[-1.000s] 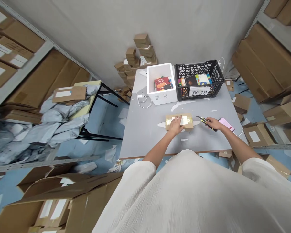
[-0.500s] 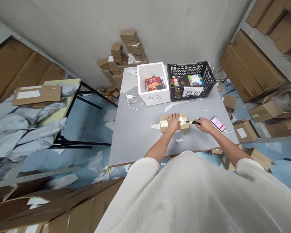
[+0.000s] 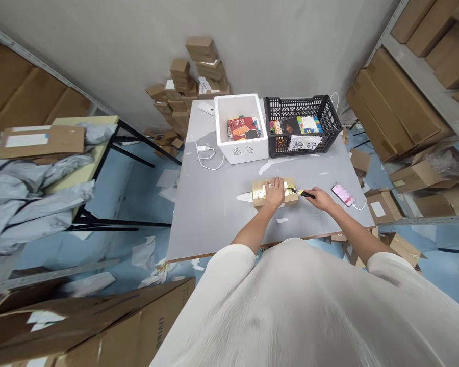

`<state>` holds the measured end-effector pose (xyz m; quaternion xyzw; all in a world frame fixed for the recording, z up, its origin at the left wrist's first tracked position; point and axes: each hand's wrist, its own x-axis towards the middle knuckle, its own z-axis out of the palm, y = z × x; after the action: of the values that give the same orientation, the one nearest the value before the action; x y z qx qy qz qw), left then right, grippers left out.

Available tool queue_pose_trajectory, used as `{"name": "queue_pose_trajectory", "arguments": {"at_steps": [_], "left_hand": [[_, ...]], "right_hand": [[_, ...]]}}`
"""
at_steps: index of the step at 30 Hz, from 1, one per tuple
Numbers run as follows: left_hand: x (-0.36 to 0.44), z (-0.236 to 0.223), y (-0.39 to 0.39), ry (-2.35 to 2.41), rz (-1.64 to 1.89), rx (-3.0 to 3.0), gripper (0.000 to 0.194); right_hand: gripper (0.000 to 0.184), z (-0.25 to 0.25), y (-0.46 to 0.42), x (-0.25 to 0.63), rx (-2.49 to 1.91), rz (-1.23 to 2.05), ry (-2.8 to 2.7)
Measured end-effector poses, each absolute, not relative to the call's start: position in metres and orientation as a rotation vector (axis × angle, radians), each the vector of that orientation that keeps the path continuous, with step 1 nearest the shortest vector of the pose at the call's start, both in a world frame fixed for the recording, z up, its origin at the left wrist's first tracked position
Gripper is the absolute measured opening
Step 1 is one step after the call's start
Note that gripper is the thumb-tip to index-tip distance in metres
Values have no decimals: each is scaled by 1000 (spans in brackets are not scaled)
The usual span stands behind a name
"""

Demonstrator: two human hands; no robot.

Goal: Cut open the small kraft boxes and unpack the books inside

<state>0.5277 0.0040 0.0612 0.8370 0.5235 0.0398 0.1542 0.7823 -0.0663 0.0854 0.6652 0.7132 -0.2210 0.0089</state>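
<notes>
Left hand: Your left hand (image 3: 274,193) lies palm down on the top of the box, fingers stretched out over it; how wide they are spread is too small to tell.
Right hand: Your right hand (image 3: 320,199) is curled around the knife, fingers wrapped on its handle.
Knife: The knife (image 3: 307,194) is thin and long, black and yellow. Its tip meets the box near the right end.
Box: The small cardboard box (image 3: 258,192) sits on the table in front of you. It is brown and longer than it is wide, with shiny, wrinkly tape on top.
Table: The table (image 3: 214,214) is flat, smooth and gray, with ragged white patches and a thin brown edge.
White tub: Past your left hand, the white foam tub (image 3: 248,153) has thick, smooth walls. A flat red book (image 3: 245,128) lies inside on others.
Black crate: Just beside the tub is a hard plastic crate (image 3: 280,147), full of little holes. Bright books (image 3: 289,125) lie in it, and a paper sign hangs in front.
Phone: Near your right hand lies a flat phone (image 3: 343,194) with a pink screen and a bendy white cord (image 3: 361,206).
Left side: Soft, crinkly gray bags (image 3: 53,201) are heaped up.
By the wall: Brown boxes (image 3: 201,51) stand in wobbly piles.
</notes>
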Motion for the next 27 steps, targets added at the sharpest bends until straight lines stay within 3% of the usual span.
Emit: {"name": "queue_pose_trajectory", "arguments": {"at_steps": [14,20,27], "left_hand": [[525,48,3,1501,91,2441,65],[527,44,5,1518,96,2407,65],[492,47,-24,1537,161,2391,70]], "right_hand": [[49,23,-70,806,2451,-621,2403],[52,24,-58,832,2739,-696,2230],[47,43,-21,797,2552,-937,2366]]}}
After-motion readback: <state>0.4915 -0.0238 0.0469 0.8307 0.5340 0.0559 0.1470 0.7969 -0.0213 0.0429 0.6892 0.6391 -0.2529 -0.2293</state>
